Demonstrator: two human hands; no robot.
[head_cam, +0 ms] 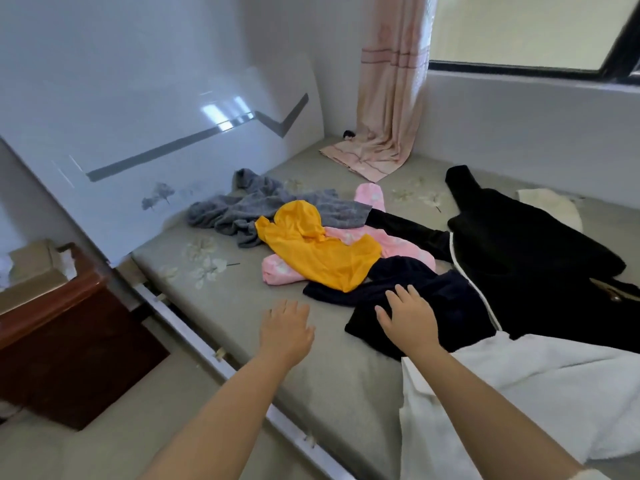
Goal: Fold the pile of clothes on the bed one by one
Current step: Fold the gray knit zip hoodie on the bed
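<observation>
Hands spread flat, left hand (285,327) over bare bed (242,299) near its edge, right hand (408,317) on the navy garment (443,306) of the clothes pile (322,251), hemmed by black jacket (530,251), white towel (519,393), headboard (156,133) and nightstand (62,323).

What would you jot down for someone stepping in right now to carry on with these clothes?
Left hand: open, over the bare bed sheet, holding nothing.
Right hand: open, flat on the dark blue garment at the near edge of the pile.
Clothes: yellow top lies on the pink garment; grey sweater behind them; black jacket to the right; white towel nearest.
Done: nothing looks folded.
Left: fold every piece, probably the dark blue one first.
</observation>
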